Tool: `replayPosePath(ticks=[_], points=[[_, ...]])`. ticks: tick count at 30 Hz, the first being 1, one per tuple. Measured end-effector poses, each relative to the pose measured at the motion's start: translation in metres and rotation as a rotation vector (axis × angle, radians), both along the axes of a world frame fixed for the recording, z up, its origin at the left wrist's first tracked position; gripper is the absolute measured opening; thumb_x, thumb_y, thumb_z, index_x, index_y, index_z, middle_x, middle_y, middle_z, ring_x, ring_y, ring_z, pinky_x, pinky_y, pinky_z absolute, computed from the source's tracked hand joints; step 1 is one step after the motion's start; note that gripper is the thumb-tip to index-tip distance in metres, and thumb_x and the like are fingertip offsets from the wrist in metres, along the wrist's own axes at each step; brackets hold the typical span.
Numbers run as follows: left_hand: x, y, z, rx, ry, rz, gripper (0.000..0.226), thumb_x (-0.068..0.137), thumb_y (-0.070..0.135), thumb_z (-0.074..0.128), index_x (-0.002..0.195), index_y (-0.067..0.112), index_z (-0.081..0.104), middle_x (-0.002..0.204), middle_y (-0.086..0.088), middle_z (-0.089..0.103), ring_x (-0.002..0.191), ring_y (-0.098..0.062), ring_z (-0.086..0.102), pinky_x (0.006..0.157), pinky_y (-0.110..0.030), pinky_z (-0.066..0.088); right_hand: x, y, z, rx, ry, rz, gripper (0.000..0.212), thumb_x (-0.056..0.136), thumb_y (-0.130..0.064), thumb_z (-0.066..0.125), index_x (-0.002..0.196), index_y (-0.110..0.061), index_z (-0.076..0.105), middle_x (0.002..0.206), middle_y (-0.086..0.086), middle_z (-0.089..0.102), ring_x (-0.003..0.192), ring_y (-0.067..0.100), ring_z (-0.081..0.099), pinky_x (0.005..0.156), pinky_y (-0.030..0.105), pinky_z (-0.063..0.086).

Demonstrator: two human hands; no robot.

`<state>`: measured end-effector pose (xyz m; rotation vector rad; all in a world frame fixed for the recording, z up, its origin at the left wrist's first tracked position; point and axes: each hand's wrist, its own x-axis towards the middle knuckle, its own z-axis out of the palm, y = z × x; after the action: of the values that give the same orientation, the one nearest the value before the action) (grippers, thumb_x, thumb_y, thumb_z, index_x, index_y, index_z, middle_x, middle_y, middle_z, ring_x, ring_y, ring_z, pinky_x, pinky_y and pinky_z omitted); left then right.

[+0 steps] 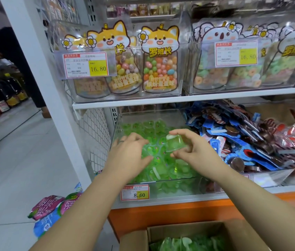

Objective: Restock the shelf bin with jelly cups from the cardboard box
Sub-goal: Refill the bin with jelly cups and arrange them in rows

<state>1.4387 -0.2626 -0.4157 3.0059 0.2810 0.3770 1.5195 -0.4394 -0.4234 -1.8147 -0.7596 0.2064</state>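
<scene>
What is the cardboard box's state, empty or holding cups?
Holding cups: green jelly cups show inside the open cardboard box; how many, cannot tell.

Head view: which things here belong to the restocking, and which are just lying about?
Job: jelly cup pinched in right hand; left hand over the shelf bin; cardboard box below.
Just there: candy pouches above; blue snack packets beside the bin; bags on the floor.
</scene>
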Motion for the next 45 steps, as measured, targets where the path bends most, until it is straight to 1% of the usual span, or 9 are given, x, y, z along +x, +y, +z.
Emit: replayPosePath(ticks=[5, 8, 13, 19, 27, 35, 39, 42, 45], points=[[-0.003, -0.033, 0.01, -0.592, -0.129, -0.231, 0.042, 0.084, 0.032, 0.068, 0.124, 0.029, 0.056, 0.115, 0.011, 0.056, 0.089, 0.002, 0.061, 0.082, -0.021, 0.05, -0.011, -0.013, 0.01, 0.09, 0.231, 0.096, 0.035, 0.089, -0.006, 0.059, 0.116, -0.026, 0.054, 0.066, 0.006, 0.065, 0.053, 0.015, 0.061, 0.055, 0.024, 0.053], [-0.007, -0.043, 0.007, -0.811, -0.161, -0.177, 0.022, 0.084, 0.03, 0.069, 0.105, 0.03, 0.061, 0.1, 0.014, 0.062, 0.066, 0.005, 0.061, 0.063, -0.014, 0.048, -0.018, -0.023, 0.016, 0.041, 0.223, 0.087, 0.025, 0.092, -0.017, 0.057, 0.115, -0.024, 0.059, 0.063, 0.0, 0.064, 0.049, 0.013, 0.054, 0.05, 0.019, 0.046], [-0.011, -0.056, 0.007, -1.107, -0.15, -0.122, 0.007, 0.088, 0.013, 0.065, 0.085, 0.018, 0.06, 0.086, 0.002, 0.06, 0.071, -0.011, 0.07, 0.074, -0.029, 0.058, -0.029, -0.033, 0.023, -0.039, 0.283, 0.038, 0.019, 0.098, -0.021, 0.047, 0.105, -0.023, 0.065, 0.08, 0.008, 0.068, 0.049, 0.011, 0.049, 0.049, 0.017, 0.043], [-0.027, -0.055, 0.01, -1.201, -0.039, -0.198, 0.009, 0.09, 0.006, 0.06, 0.088, 0.015, 0.062, 0.08, 0.0, 0.057, 0.065, -0.007, 0.065, 0.073, -0.027, 0.058, -0.05, -0.054, 0.023, -0.187, -0.051, -0.101, 0.014, 0.089, -0.024, 0.063, 0.102, -0.023, 0.06, 0.069, 0.004, 0.061, 0.056, 0.006, 0.051, 0.065, 0.026, 0.047], [-0.023, -0.077, 0.003, -1.477, -0.286, -0.029, 0.008, 0.088, 0.013, 0.064, 0.095, 0.016, 0.06, 0.077, -0.002, 0.063, 0.066, -0.006, 0.064, 0.071, -0.025, 0.057, -0.05, -0.049, 0.019, 0.055, 0.16, -0.207, 0.01, 0.086, -0.012, 0.066, 0.094, -0.011, 0.06, 0.051, -0.007, 0.061, 0.044, 0.005, 0.049, 0.06, 0.026, 0.046], [0.009, -0.074, -0.002, -1.355, -0.324, -0.022, 0.019, 0.091, 0.008, 0.06, 0.1, 0.024, 0.055, 0.079, -0.002, 0.07, 0.068, -0.006, 0.067, 0.062, -0.018, 0.052, -0.012, -0.027, 0.016, 0.074, 0.133, -0.224, 0.015, 0.087, -0.015, 0.065, 0.101, -0.01, 0.064, 0.064, -0.001, 0.063, 0.051, 0.007, 0.051, 0.062, 0.022, 0.045], [0.062, -0.044, -0.003, -1.183, -0.361, 0.102, 0.026, 0.088, 0.012, 0.064, 0.113, 0.01, 0.057, 0.081, -0.002, 0.067, 0.075, -0.017, 0.062, 0.072, -0.026, 0.046, 0.021, -0.028, 0.014, -0.237, -0.316, -0.345, 0.026, 0.089, -0.023, 0.061, 0.115, -0.019, 0.063, 0.078, -0.011, 0.064, 0.066, 0.005, 0.055, 0.069, 0.022, 0.042], [0.108, -0.018, -0.005, -1.017, -0.298, 0.244, 0.035, 0.085, 0.019, 0.069, 0.117, 0.007, 0.062, 0.108, -0.006, 0.066, 0.099, -0.021, 0.062, 0.082, -0.025, 0.045, 0.033, -0.032, 0.006, -0.443, -0.49, -0.38, 0.029, 0.089, -0.029, 0.06, 0.118, -0.025, 0.062, 0.101, -0.008, 0.069, 0.096, 0.018, 0.058, 0.087, 0.032, 0.044], [0.149, -0.011, -0.009, -0.873, -0.189, 0.221, 0.038, 0.089, 0.014, 0.064, 0.126, 0.008, 0.058, 0.132, -0.01, 0.056, 0.119, -0.023, 0.054, 0.092, -0.022, 0.038, 0.037, -0.034, -0.002, -0.622, -0.648, -0.391, 0.022, 0.091, -0.033, 0.054, 0.11, -0.029, 0.065, 0.108, -0.008, 0.067, 0.107, 0.022, 0.053, 0.085, 0.034, 0.038]])
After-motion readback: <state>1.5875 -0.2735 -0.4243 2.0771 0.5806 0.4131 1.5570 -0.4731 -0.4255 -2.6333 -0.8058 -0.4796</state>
